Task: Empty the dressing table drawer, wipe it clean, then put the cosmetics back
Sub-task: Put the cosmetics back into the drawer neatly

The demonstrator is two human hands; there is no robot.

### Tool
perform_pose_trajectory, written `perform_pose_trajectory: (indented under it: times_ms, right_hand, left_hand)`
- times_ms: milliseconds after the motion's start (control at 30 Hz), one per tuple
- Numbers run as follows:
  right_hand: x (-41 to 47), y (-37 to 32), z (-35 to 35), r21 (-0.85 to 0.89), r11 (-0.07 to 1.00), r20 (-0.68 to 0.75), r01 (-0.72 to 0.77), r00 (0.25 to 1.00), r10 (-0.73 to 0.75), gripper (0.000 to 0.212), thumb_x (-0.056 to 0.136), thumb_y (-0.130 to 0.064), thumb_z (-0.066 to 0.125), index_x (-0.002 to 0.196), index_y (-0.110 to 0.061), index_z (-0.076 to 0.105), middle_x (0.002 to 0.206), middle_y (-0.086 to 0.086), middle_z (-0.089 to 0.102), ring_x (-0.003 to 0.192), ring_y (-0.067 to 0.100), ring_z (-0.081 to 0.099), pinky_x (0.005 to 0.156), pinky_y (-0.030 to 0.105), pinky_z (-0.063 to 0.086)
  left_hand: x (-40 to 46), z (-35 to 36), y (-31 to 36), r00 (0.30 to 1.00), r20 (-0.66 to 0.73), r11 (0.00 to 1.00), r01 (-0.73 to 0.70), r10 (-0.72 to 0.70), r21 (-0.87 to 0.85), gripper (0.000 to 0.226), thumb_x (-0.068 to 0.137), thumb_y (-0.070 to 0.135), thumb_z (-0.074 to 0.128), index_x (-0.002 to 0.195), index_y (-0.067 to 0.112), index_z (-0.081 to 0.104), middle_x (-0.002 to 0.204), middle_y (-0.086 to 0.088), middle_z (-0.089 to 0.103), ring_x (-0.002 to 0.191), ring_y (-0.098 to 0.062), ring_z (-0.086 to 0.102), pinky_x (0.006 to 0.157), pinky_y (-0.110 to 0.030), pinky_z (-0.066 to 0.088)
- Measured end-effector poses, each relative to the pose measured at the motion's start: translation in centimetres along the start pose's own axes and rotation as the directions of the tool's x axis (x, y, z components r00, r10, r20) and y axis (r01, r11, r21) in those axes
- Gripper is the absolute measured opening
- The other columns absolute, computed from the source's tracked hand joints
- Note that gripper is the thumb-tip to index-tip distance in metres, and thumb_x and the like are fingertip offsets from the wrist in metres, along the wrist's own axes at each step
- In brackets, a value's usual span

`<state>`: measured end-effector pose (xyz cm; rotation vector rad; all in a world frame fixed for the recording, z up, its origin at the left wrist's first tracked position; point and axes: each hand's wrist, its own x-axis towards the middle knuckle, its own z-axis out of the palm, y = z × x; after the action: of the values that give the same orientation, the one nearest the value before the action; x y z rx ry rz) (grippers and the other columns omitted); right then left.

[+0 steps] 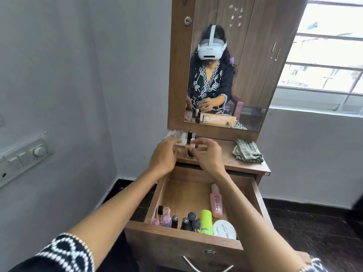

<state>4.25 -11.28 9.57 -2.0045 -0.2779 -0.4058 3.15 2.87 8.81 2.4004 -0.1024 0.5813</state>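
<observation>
We see our right hand [206, 152] raised over the dressing table top [225, 160], its thumb and fingertips pinching a small pale pink item [193, 143] just beside the black cap of an upright bottle [189, 144] that stands near the top's front edge. Our left hand [165, 157] hovers just to the left of that bottle with its fingers loosely curled and spread; we cannot tell whether they touch the flat palette [176, 137] lying behind them. A folded checked cloth [247, 151] sits apart on the right of the top. Below our wrists the drawer [182, 235] is pulled well out, its back half bare wood. The remaining cosmetics crowd its front wall: small nail polish bottles [172, 218], a green tube [206, 222], a round white tub [225, 229], and a pink bottle [216, 203] lying along the right side.
</observation>
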Motion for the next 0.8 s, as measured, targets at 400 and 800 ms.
perform_pose_trajectory:
  times_ms: [400,800]
  right_hand:
    - [1.6,0.1,1.7,-0.322,0.939,0.084,0.118,0.992,-0.096,0.034,0.093,-0.009,0.043,0.122,-0.01,0.062,0.12,0.009,0.056,0.108,0.026,0.054,0.09,0.036,0.047]
    - [1.3,0.2,0.7,-0.225,0.967,0.013,0.121,0.993,-0.121,0.021,0.088,-0.008,0.06,0.105,-0.019,0.063,0.098,-0.005,0.055,0.086,0.014,0.056,0.074,0.024,0.039]
  left_hand:
    - [5.5,1.8,1.0,0.973,0.23,0.984,-0.058,0.018,0.169,0.057,0.09,0.008,0.053,0.14,0.029,0.035,0.148,-0.002,0.036,0.134,-0.027,0.037,0.104,-0.047,0.037]
    - [3.9,-0.3,1.5,1.0,0.006,1.0,-0.003,0.003,-0.018,0.008,0.089,0.012,0.058,0.096,0.015,0.055,0.096,-0.005,0.066,0.083,-0.019,0.059,0.075,-0.036,0.052]
